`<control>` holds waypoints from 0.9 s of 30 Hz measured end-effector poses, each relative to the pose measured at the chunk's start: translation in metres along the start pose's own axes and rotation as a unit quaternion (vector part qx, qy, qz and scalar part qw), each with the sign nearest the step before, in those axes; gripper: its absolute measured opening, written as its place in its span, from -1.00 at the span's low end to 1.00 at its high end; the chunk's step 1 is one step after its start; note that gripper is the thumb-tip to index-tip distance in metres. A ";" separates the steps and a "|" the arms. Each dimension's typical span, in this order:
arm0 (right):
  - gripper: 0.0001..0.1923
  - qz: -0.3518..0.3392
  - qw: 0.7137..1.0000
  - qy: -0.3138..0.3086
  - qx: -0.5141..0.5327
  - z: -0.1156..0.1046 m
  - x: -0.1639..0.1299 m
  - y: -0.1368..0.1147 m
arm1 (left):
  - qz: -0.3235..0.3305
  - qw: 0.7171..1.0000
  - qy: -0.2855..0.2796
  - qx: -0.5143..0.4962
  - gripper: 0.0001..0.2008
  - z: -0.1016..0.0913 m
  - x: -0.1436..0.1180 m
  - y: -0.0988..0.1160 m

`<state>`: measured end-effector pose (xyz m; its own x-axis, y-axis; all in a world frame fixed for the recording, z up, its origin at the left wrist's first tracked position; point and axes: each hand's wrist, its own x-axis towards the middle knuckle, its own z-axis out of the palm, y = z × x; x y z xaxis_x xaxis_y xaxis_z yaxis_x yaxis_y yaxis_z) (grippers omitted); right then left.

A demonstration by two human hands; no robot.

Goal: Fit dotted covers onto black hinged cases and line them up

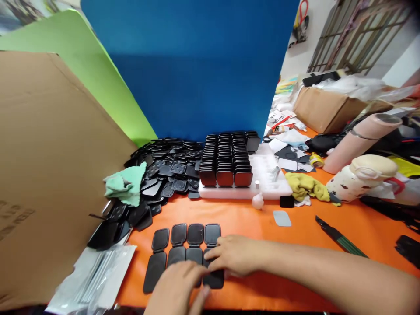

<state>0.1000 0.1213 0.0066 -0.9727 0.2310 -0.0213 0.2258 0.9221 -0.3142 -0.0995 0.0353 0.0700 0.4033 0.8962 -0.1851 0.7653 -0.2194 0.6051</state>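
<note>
Black hinged cases (195,234) lie open in a row on the orange tabletop (183,208); the right hand (233,256) covers part of the rightmost, the blurred left hand (179,284) close by — whether either grips, I can't tell. Crowded fingers could knock neighbours askew.

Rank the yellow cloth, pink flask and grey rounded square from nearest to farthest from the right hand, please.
Head view, from the right hand:
1. Grey rounded square, forward and right.
2. Yellow cloth, right of the white rack.
3. Pink flask, behind the cloth, farther right.
</note>
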 end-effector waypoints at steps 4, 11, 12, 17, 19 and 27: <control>-0.55 0.016 0.998 -0.052 -0.034 -0.004 0.009 -0.001 | -0.128 0.979 0.055 0.147 -0.81 0.016 0.006 -0.025; -0.40 0.106 0.982 -0.147 -0.053 -0.013 0.021 -0.012 | -0.153 0.952 0.097 0.245 -0.58 0.047 0.009 -0.040; -0.37 0.124 0.978 -0.158 -0.051 -0.013 0.021 -0.012 | -0.158 0.950 0.098 0.250 -0.55 0.049 0.010 -0.040; -0.68 0.174 0.977 -0.122 0.004 -0.026 -0.008 -0.012 | -0.170 0.954 0.097 0.228 -0.48 0.048 0.014 -0.040; -0.86 0.180 0.978 -0.085 0.061 -0.044 -0.031 -0.011 | -0.175 0.957 0.108 0.205 -0.41 0.048 0.017 -0.041; -0.74 0.379 0.837 0.311 0.244 -0.147 -0.143 0.052 | -0.147 0.982 0.072 -0.094 -0.31 0.064 0.021 -0.045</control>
<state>0.2587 0.1817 0.1328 -0.3098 0.9489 0.0601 0.5701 0.2360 -0.7869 -0.0931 0.0392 -0.0107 0.0926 0.9583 -0.2705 0.7259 0.1210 0.6770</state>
